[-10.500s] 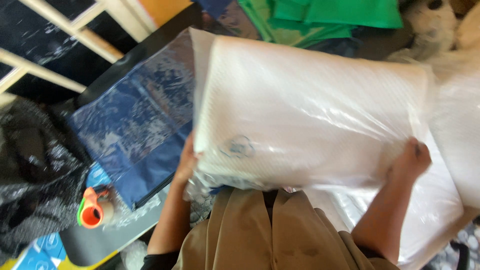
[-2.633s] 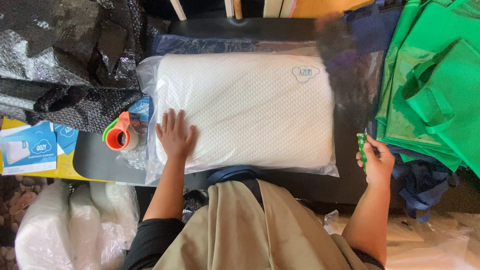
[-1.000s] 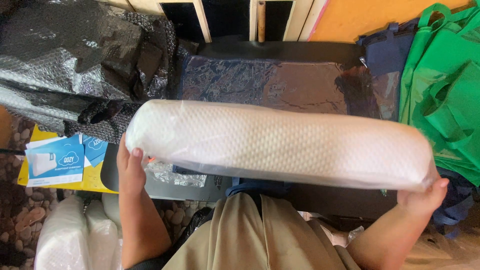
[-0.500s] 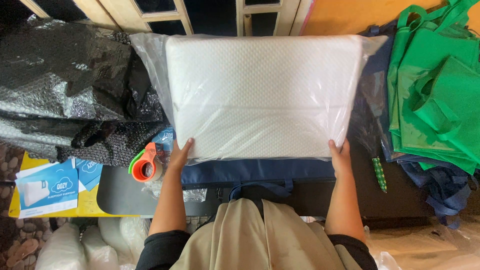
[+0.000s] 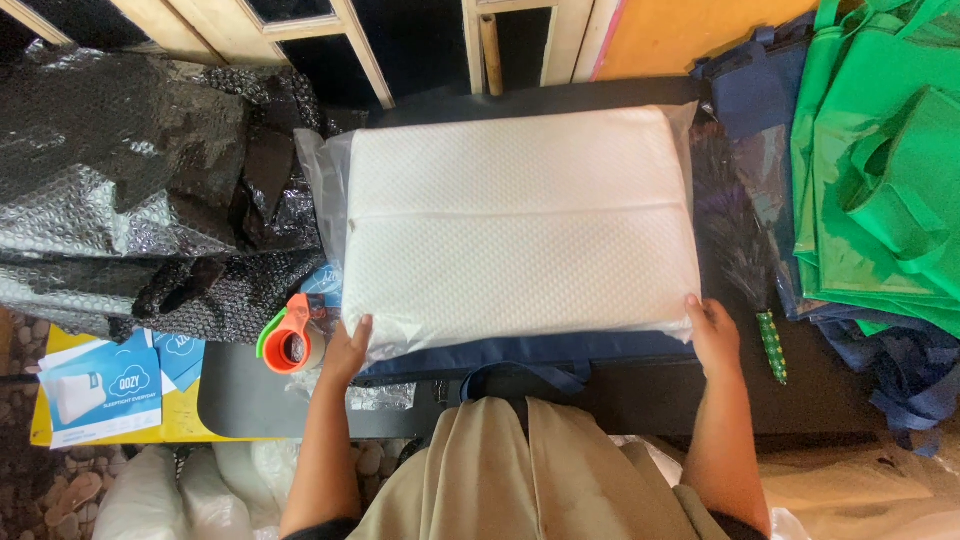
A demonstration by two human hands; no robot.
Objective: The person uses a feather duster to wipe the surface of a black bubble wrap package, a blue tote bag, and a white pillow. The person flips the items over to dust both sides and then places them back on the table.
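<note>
On the blue bag (image 5: 520, 352), pillow (image 5: 520, 225) now lies flat

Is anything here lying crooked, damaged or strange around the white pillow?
Nothing stands out. The white pillow in its clear plastic lies flat and square on the navy bag; the left hand and right hand hold its near corners. The tape dispenser sits beside the left hand, and the black bubble wrap is merely heaped.

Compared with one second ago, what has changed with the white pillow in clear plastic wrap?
The white quilted pillow in clear plastic, then held up on edge, now lies flat on the navy fabric bag. The left hand and right hand still hold its near corners. The orange tape dispenser and green bags stayed.
</note>
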